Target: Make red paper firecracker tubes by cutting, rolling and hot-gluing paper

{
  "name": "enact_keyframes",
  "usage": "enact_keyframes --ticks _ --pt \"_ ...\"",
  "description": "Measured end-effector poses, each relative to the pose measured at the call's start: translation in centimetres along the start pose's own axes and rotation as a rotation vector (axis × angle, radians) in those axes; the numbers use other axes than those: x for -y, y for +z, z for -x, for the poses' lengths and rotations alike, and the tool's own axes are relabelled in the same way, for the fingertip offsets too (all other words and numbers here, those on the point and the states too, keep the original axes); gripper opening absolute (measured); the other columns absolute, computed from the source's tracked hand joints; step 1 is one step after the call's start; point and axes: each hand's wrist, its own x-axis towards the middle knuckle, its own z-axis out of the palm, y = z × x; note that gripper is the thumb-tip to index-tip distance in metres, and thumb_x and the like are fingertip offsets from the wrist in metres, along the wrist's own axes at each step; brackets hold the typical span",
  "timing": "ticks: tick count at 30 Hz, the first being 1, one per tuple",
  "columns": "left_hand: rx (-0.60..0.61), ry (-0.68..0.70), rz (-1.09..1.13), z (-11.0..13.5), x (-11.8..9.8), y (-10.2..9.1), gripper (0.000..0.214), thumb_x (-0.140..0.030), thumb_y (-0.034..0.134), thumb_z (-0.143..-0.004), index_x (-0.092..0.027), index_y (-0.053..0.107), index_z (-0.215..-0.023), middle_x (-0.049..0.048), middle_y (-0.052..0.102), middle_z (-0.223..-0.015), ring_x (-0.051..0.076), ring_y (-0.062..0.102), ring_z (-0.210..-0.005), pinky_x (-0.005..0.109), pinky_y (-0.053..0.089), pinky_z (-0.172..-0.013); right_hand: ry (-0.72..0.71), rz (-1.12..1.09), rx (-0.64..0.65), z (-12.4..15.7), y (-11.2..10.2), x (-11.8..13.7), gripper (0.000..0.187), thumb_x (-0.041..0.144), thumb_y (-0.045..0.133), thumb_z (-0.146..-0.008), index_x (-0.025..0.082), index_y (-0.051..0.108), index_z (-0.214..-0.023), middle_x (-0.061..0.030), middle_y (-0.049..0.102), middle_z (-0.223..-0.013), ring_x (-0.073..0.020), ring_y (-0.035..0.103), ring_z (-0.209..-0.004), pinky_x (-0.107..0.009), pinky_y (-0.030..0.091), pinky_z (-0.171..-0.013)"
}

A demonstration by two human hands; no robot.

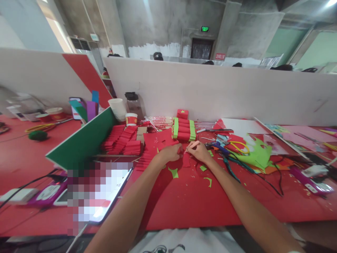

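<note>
Both my hands meet over the red table top (184,200) at the middle of the view. My left hand (170,153) is closed in a fist round a small piece of red paper (186,160). My right hand (198,151) pinches the same red paper from the right, fingers pressed together. Just behind the hands stands a bundle of red paper rolls bound with green strips (183,130), with a small red block bearing a yellow star on top. Green paper scraps (173,173) lie on the table in front of the hands.
Stacks of folded red paper (122,140) lie left of the hands beside a green board (84,142). Paper cups (117,109) and a bottle stand by the white partition (223,95). Scissors (223,146), green and coloured paper and cables lie on the right. A tablet (105,196) lies front left.
</note>
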Motion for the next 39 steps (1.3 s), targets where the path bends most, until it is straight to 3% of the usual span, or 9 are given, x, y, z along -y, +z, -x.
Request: enact_keyframes --ticks 9,18,31,39 --pt "0.001 -0.014 -0.022 0.15 -0.25 -0.14 0.036 -0.041 0.053 -0.084 -0.022 0.057 -0.114 0.0091 0.068 -0.106 0.023 0.066 -0.082 0.03 0.047 -0.067 -0.05 -0.003 0.045 -0.05 -0.07 0.42 0.026 0.023 0.057 -0.081 0.016 0.071 -0.061 -0.006 0.074 -0.08 -0.0132 0.064 -0.062 -0.02 0.045 -0.055" --pt "-0.034 0.024 -0.001 -0.04 0.19 0.33 0.035 -0.039 0.054 -0.083 -0.023 0.058 -0.113 0.0076 0.069 -0.107 0.022 0.066 -0.083 0.029 0.047 -0.068 0.011 0.029 -0.01 0.03 -0.13 0.43 0.015 0.015 0.057 -0.072 0.016 0.066 -0.06 -0.0014 0.066 -0.058 -0.0124 0.06 -0.053 -0.019 0.041 -0.05" --pt "-0.026 0.016 -0.026 0.05 0.01 0.19 0.034 -0.039 0.053 -0.084 -0.022 0.058 -0.112 0.0085 0.068 -0.109 0.022 0.066 -0.084 0.029 0.047 -0.067 0.007 -0.04 0.009 -0.09 -0.01 0.03 0.021 0.02 0.056 -0.078 0.014 0.073 -0.068 -0.0058 0.073 -0.079 -0.0112 0.062 -0.053 -0.019 0.044 -0.047" --pt "-0.023 0.022 -0.011 -0.07 0.29 0.4 0.034 -0.039 0.052 -0.083 -0.023 0.056 -0.114 0.0075 0.068 -0.112 0.024 0.066 -0.087 0.03 0.048 -0.071 0.017 -0.021 0.003 0.06 -0.22 0.35 0.015 0.016 0.057 -0.073 0.015 0.067 -0.061 -0.0027 0.068 -0.062 -0.0127 0.062 -0.055 -0.018 0.043 -0.049"
